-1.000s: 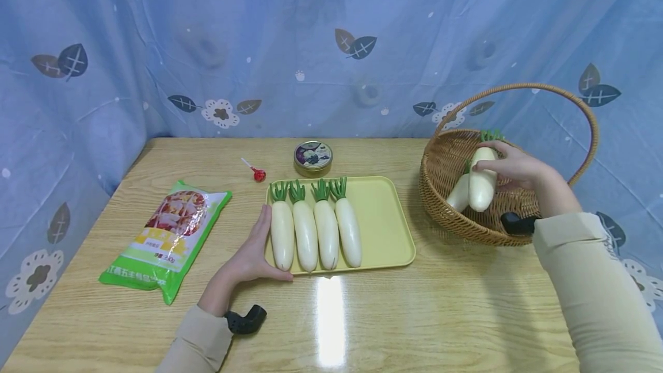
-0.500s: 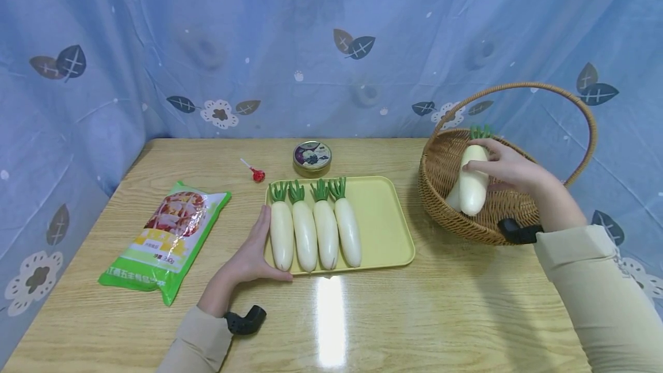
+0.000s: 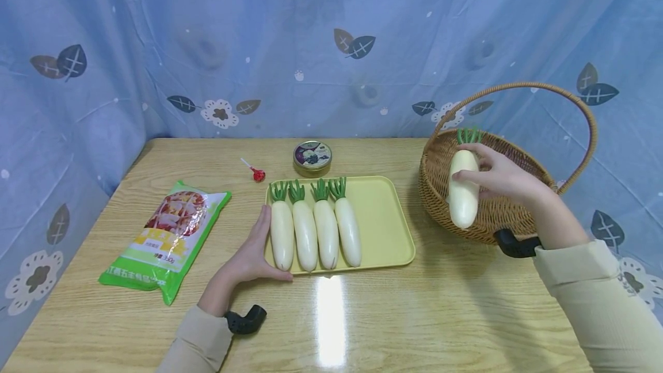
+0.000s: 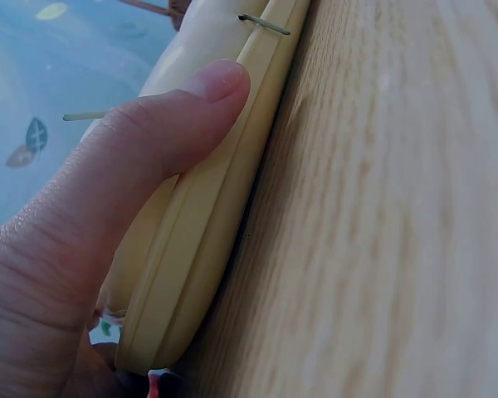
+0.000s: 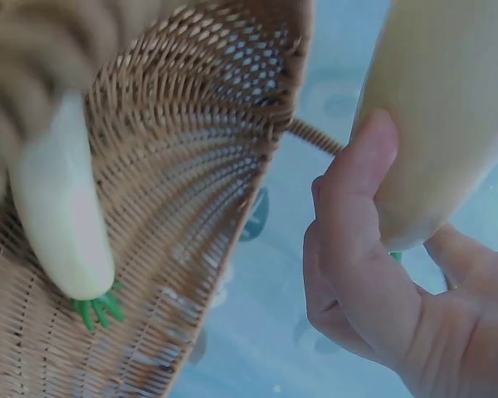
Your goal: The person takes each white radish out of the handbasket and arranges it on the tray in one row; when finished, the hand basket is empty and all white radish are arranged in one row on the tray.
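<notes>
My right hand (image 3: 497,174) grips a white radish (image 3: 463,197) with green stalks, thumb on one side and fingers on the other, over the left part of the wicker basket (image 3: 510,212). A second white radish (image 5: 70,207) lies inside the basket in the right wrist view. At the left my left hand (image 3: 254,255) rests against the corner of the yellow tray (image 3: 385,223), fingers along its left side and thumb along the front rim. Several white radishes (image 3: 326,235) lie side by side in the tray, stalks to the back.
A green-edged food bag (image 3: 168,235) lies on the wooden table at the left. Behind the tray are a red lollipop (image 3: 258,175) and a round tin (image 3: 312,158). The basket's tall handle (image 3: 587,114) arches over its opening. A blue curtain (image 3: 290,45) hangs behind.
My right hand has brought the gripped radish leftward and toward the front of the basket. My left hand and the tray have stayed in place.
</notes>
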A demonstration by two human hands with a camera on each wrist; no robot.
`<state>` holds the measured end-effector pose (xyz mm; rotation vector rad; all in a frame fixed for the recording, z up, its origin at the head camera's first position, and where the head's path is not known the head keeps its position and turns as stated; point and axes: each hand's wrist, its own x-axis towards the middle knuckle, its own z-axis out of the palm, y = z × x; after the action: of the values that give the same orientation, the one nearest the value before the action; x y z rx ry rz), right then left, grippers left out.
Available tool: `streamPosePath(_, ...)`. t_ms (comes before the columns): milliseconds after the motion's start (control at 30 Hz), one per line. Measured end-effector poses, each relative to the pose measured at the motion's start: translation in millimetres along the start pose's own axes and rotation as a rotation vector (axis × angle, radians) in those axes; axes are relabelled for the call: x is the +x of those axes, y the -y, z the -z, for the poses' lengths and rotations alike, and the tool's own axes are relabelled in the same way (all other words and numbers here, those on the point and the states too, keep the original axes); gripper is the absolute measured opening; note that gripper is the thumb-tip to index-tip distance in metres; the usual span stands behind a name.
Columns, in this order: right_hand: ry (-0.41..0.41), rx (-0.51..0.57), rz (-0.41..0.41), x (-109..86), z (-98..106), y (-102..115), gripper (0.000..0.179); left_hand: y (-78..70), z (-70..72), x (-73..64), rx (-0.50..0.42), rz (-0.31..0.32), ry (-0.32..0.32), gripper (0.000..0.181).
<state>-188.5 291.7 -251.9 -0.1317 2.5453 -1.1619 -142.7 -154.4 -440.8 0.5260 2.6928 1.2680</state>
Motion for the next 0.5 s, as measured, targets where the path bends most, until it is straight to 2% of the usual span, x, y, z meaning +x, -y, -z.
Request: streamPosePath(500,-0.001,-0.022,0.075,-9.2,-23,15,0.071,0.7,0.2,0.1,0.003,-0.010,-0.002,0.148)
